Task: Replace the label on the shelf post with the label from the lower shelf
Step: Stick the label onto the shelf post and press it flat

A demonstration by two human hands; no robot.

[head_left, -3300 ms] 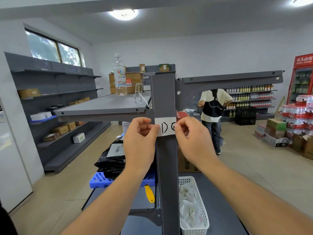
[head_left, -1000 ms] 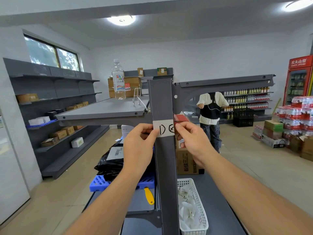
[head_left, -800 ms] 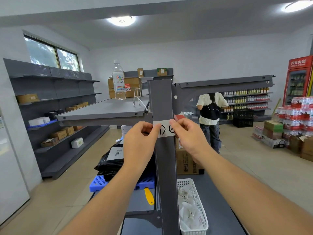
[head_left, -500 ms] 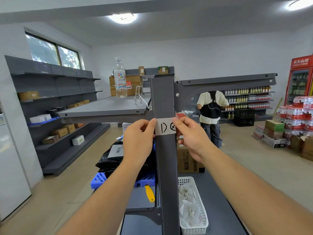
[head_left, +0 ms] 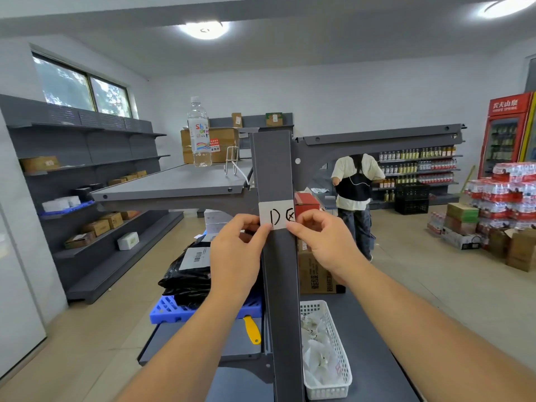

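A white paper label (head_left: 275, 213) with black hand-drawn marks lies flat across the grey upright shelf post (head_left: 275, 169), about halfway up. My left hand (head_left: 236, 253) has its thumb tip on the label's lower left corner. My right hand (head_left: 322, 242) presses a fingertip on the lower right corner and hides part of the second mark. Both hands flank the post. The lower shelf (head_left: 374, 369) runs below, to either side of the post.
A white mesh basket (head_left: 333, 369) of crumpled paper sits on the lower shelf right of the post. Left of it lie a yellow-handled tool (head_left: 251, 329), a blue crate (head_left: 174, 310) and black bags (head_left: 185, 277). A water bottle (head_left: 198, 132) stands on the upper shelf. A person (head_left: 355, 195) stands behind.
My fingers have slid from the label's sides down to its lower corners, so more of the label shows. The label stays in the same spot on the post.
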